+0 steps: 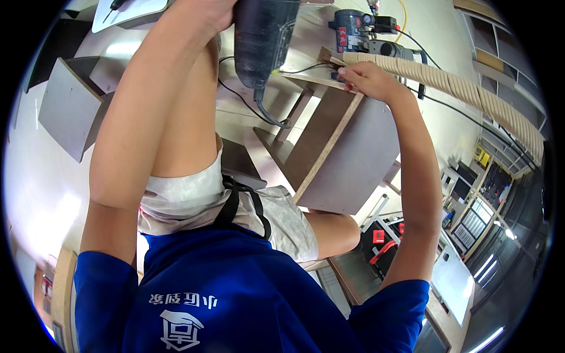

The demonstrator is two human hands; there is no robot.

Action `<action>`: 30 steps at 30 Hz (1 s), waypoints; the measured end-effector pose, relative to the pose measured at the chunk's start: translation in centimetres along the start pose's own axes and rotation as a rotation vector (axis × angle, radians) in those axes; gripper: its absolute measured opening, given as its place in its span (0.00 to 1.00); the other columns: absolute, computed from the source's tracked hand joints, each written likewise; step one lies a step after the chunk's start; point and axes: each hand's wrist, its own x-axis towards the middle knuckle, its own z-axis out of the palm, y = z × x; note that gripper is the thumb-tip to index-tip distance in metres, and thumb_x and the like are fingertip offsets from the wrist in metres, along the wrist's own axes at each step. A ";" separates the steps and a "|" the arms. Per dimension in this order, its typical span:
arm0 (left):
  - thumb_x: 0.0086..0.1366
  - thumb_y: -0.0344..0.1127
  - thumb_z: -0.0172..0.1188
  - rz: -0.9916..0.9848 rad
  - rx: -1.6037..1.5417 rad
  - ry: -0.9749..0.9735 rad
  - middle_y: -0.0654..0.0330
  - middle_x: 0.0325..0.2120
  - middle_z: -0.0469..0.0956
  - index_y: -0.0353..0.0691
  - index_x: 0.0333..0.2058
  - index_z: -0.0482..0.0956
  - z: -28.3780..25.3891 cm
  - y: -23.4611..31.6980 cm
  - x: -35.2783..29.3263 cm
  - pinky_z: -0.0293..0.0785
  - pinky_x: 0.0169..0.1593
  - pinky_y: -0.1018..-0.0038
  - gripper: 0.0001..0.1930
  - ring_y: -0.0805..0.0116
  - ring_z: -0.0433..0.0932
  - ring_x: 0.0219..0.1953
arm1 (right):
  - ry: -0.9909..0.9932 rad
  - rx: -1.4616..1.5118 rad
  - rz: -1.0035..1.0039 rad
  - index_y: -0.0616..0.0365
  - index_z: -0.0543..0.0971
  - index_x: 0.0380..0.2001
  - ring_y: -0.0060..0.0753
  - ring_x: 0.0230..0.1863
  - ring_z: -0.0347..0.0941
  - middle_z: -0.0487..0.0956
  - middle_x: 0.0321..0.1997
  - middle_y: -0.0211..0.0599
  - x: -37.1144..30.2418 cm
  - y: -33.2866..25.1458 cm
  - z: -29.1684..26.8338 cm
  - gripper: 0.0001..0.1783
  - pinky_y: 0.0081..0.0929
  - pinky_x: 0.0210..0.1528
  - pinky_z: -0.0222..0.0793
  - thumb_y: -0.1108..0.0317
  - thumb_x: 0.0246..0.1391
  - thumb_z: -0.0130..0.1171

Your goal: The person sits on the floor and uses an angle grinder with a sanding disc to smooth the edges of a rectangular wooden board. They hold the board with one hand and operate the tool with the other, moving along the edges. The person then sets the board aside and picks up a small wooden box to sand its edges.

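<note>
A dark corded power tool is held up close at the top, its cable leaving the lower end. My left hand is closed at the tool's left side; the picture's edge and the tool hide its fingers. Over the corner of a grey-faced board cabinet, my right hand has its fingers bent together around something small and dark that I cannot make out. Just past those fingertips is a small brown wooden piece. A beige ribbed hose runs right from beside it, above the hand.
A blue air compressor stands beyond the hose. Left lies another grey board box; a white panel with a dark tool is at top left. Black cables cross the floor. An open case with red parts sits near my right elbow.
</note>
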 end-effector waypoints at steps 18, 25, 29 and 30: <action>0.65 0.54 0.61 0.061 -0.089 -0.191 0.53 0.31 0.79 0.31 0.40 0.78 -1.6 -0.1 0.4 0.81 0.37 0.74 0.25 0.65 0.81 0.33 | 0.127 0.043 -0.234 0.68 0.82 0.42 0.31 0.41 0.81 0.85 0.35 0.42 -1.8 2.4 0.2 0.26 0.30 0.48 0.74 0.51 0.67 0.53; 0.63 0.62 0.61 -0.126 -0.113 -0.102 0.54 0.37 0.81 0.33 0.44 0.77 -0.8 -0.4 0.6 0.81 0.42 0.72 0.32 0.65 0.82 0.36 | 0.624 0.295 -0.216 0.66 0.79 0.49 0.25 0.44 0.78 0.86 0.38 0.39 -4.7 1.5 1.0 0.20 0.26 0.51 0.71 0.58 0.70 0.51; 0.71 0.72 0.33 -0.152 -0.061 -0.271 0.52 0.43 0.81 0.31 0.54 0.72 0.2 -1.3 1.0 0.80 0.44 0.65 0.43 0.62 0.81 0.41 | 0.956 0.250 -0.171 0.64 0.80 0.50 0.36 0.47 0.80 0.85 0.48 0.43 -10.4 6.6 4.8 0.17 0.30 0.55 0.71 0.63 0.66 0.56; 0.72 0.71 0.33 -0.217 -0.160 -0.305 0.53 0.42 0.81 0.32 0.53 0.73 0.8 -2.5 1.4 0.80 0.45 0.67 0.42 0.63 0.81 0.41 | 1.024 0.127 -0.092 0.63 0.80 0.50 0.41 0.51 0.80 0.84 0.50 0.45 -12.4 9.0 6.0 0.17 0.33 0.59 0.69 0.62 0.65 0.55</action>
